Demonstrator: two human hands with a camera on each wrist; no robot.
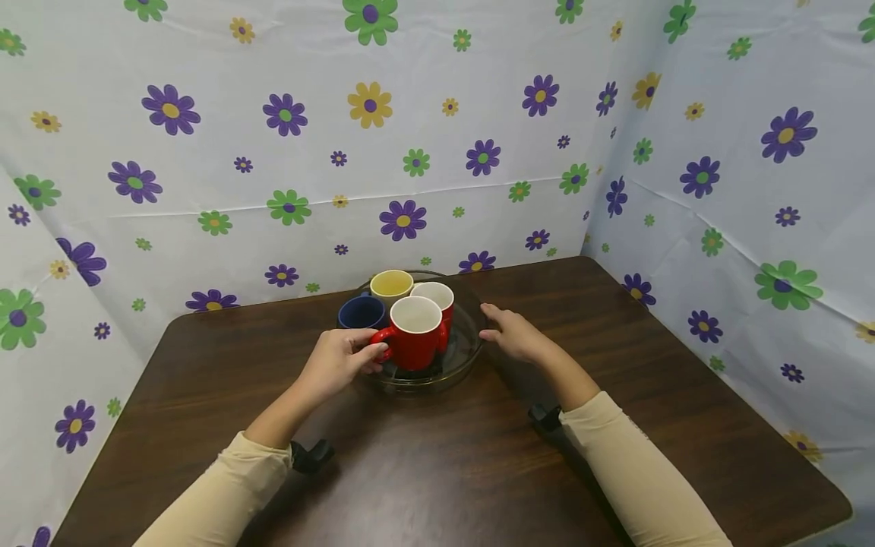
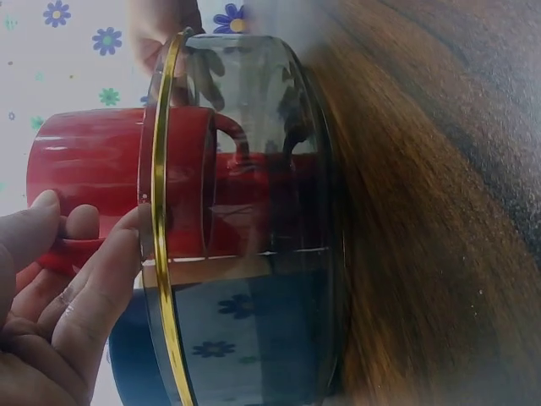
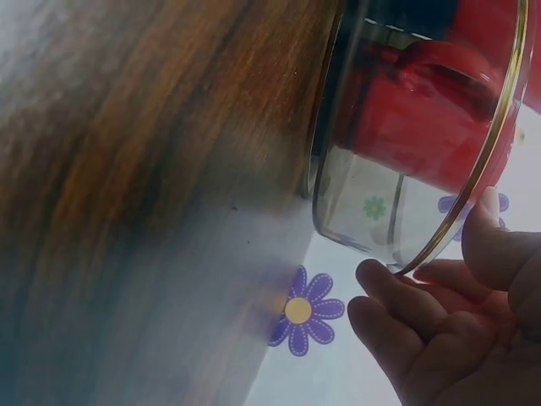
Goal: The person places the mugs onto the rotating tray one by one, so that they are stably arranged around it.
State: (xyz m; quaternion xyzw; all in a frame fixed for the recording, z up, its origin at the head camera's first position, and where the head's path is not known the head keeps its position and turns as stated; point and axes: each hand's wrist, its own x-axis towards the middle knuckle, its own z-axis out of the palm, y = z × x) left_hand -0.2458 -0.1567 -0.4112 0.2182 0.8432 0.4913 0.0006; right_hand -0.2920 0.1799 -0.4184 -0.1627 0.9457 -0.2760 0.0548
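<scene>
My left hand [image 1: 338, 361] pinches the handle of the front red mug [image 1: 413, 346], which has a white inside. In the left wrist view this mug's base hangs above the floor of a clear glass bowl [image 2: 241, 51] with a gold rim. A second red mug [image 1: 444, 298], a blue mug [image 1: 362, 311] and a yellow mug [image 1: 392, 283] stand in the bowl. At the bowl's right edge is my right hand [image 1: 516, 334], its fingers loosely extended. Its thumb and fingertips lie close against the rim; firm contact cannot be told.
The bowl stands on a dark wooden table [image 1: 424, 471], near its back edge. White sheets [image 1: 307, 61] with printed flowers hang behind and beside the table. A black wrist camera [image 1: 312, 456] sits at the left cuff, another device [image 1: 544, 418] at the right cuff.
</scene>
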